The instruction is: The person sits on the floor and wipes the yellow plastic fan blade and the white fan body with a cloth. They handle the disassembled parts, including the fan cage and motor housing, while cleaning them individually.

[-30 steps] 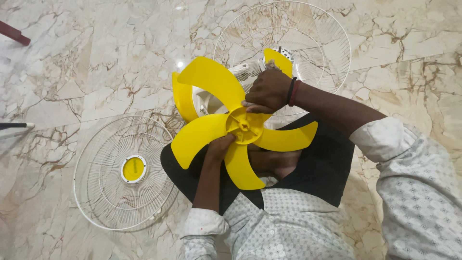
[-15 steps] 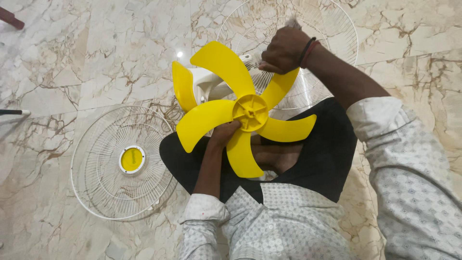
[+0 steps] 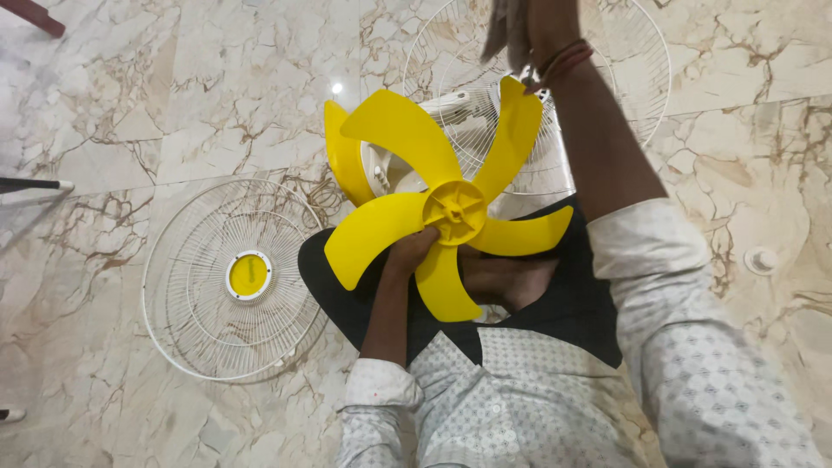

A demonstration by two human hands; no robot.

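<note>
I sit on the floor with a yellow fan blade of several vanes over my lap. My left hand grips it from beneath, just beside the hub. My right hand is raised at the top edge, past the upper vane, closed around a grey cloth; most of the hand is cut off by the frame. Behind the blade lies the white fan motor housing with the rear wire grille.
A white front grille with a yellow centre cap lies flat on the marble floor to my left. A small white round cap rests on the floor at the right. A black rod with a white end lies at the left edge.
My right hand has lifted from the hub, swept up along the upper vane with the cloth and reached the top edge. My left hand has kept its grip under the blade.
</note>
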